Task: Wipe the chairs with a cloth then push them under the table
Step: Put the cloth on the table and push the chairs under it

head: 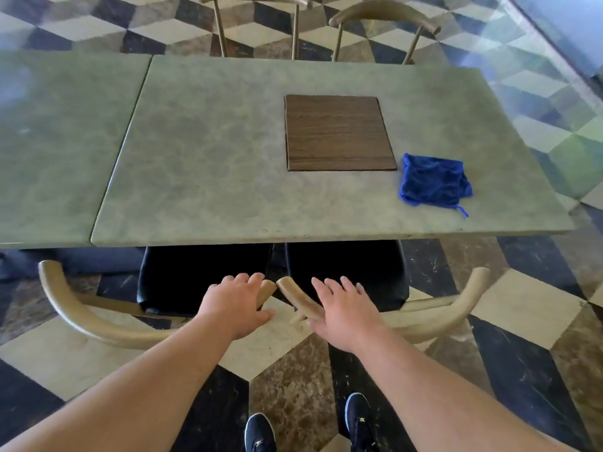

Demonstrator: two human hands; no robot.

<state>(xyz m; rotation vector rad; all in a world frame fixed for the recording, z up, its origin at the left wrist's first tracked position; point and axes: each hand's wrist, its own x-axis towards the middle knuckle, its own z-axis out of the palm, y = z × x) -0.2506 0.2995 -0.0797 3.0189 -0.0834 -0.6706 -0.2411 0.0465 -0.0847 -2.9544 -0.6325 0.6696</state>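
Two chairs with curved tan backrests and black seats stand side by side at the near edge of the grey-green table (228,197), their seats partly under it. My left hand (236,305) rests with straight fingers on the right end of the left chair's backrest (81,318). On the left end of the right chair's backrest (456,308) lies my right hand (342,309), fingers spread. A crumpled blue cloth (434,182) lies on the table near its right edge, apart from both hands.
A square brown wooden mat (339,133) lies on the table. Two more tan chairs (385,11) stand at the far side. A second table (58,141) adjoins on the left. The floor has a cube-pattern tiling; my dark shoes (359,419) show below.
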